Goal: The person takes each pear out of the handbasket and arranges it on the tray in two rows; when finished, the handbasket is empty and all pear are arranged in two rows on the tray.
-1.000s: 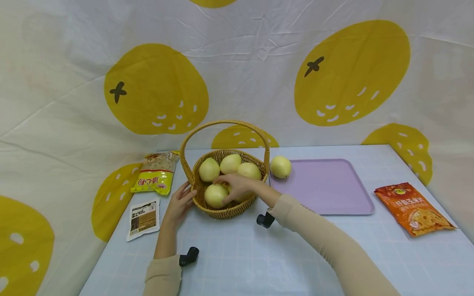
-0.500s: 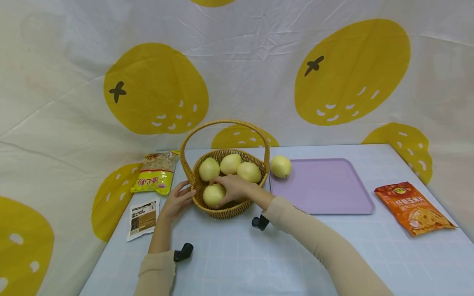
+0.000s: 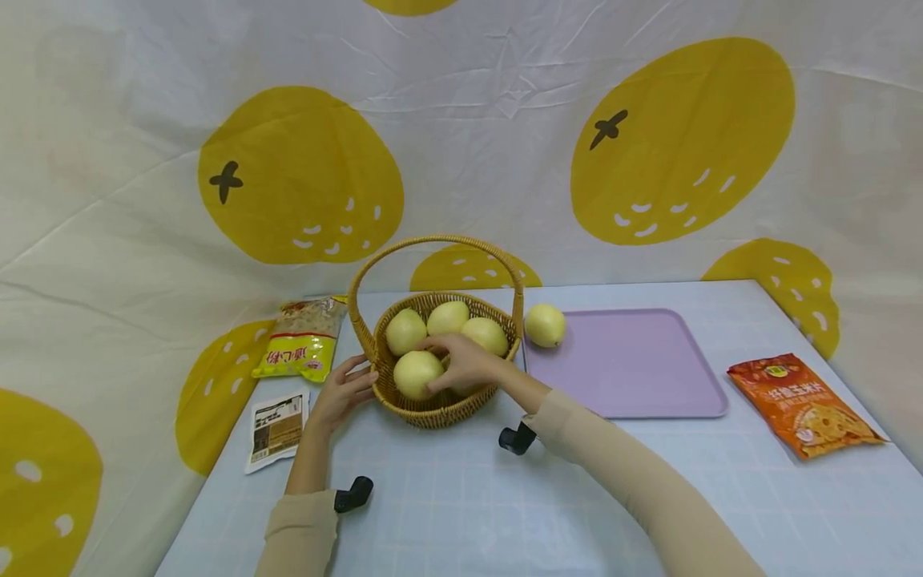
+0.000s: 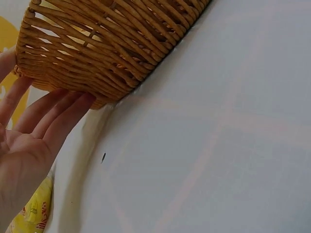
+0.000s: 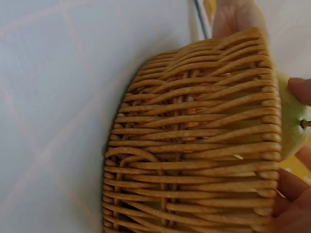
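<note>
Several pale yellow-green pears, one of them the back pear (image 3: 449, 318), lie in a brown wicker basket (image 3: 447, 415) with a tall arched handle. My right hand (image 3: 465, 365) reaches in from the right and grips the front-left pear (image 3: 416, 375), thumb and fingers on its right side. In the right wrist view that pear's stem (image 5: 305, 124) shows above the basket rim, between thumb and fingers. My left hand (image 3: 342, 393) steadies the basket's left side. In the left wrist view its fairly straight fingers (image 4: 63, 114) touch the woven wall from outside.
Right of the basket, another pear (image 3: 545, 325) rests at the left edge of a purple tray (image 3: 642, 369). A yellow bag (image 3: 299, 340) and a white-and-brown packet (image 3: 277, 431) lie at the left. An orange snack bag (image 3: 804, 407) lies far right.
My right hand has shifted the gripped pear slightly left and up inside the basket. The left forearm has moved a little left, its hand still at the basket's side.
</note>
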A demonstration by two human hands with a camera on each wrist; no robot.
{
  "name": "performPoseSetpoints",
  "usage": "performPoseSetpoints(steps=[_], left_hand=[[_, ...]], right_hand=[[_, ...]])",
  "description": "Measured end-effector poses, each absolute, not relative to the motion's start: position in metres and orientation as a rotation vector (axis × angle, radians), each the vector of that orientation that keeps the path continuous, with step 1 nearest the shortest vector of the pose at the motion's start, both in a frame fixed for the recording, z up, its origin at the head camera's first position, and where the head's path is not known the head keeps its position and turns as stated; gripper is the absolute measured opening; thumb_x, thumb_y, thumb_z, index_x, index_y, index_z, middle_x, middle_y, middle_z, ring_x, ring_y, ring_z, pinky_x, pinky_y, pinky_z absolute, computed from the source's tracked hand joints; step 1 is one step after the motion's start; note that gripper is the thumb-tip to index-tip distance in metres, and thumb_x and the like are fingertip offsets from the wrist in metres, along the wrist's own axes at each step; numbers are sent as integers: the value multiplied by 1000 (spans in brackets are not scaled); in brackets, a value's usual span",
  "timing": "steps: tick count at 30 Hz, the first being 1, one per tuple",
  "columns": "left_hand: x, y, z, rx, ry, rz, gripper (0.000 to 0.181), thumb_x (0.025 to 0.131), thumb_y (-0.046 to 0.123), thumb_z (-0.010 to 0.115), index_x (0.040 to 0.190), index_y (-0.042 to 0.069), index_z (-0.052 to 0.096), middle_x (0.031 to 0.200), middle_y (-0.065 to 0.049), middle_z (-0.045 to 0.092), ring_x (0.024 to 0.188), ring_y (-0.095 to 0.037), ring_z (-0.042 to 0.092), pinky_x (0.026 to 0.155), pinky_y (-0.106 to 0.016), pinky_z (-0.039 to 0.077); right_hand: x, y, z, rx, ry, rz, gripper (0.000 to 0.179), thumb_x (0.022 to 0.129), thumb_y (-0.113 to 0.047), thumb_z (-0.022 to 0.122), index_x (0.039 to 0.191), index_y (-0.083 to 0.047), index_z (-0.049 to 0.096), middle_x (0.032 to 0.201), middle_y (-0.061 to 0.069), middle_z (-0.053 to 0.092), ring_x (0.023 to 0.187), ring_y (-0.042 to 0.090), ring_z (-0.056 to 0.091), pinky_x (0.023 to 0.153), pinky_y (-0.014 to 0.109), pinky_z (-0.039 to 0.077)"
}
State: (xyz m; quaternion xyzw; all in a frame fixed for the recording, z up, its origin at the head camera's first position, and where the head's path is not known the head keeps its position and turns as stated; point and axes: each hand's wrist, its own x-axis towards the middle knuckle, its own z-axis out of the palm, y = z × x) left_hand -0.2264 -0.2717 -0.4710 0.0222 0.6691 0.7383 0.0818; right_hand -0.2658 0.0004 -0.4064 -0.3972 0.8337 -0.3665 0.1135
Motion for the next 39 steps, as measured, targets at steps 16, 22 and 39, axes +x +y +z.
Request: performPoseSetpoints(steps=[16,22,39], left_hand=[[-226,-276,-472,82,1993,2212,57,93,2,55,142,-8,28,131,-28,48,96,-11,64,81,-31,54],[-225,-274,-470,80,2007,2197,55,95,1,52,143,-8,26,135,-34,40,95,-10,64,80,-31,54],[-226,-274,-475,99,1966,2243,56,93,3,56,142,-6,30,123,-16,57,97,-14,65,81,-32,54]], right_hand=[[-248,86,-386,-1102,2361,-1520,59,73,-12,77,127,3,55,123,18,59,111,31,58,92,42,49],[-241,115,-383,-1100,2396,-1583,57,72,-6,78,124,5,57,119,19,62,108,30,59,92,42,49],[-252,210,-382,-764,2929,-1419,56,73,-8,78,122,8,56,115,25,61,94,37,62,80,47,53]])
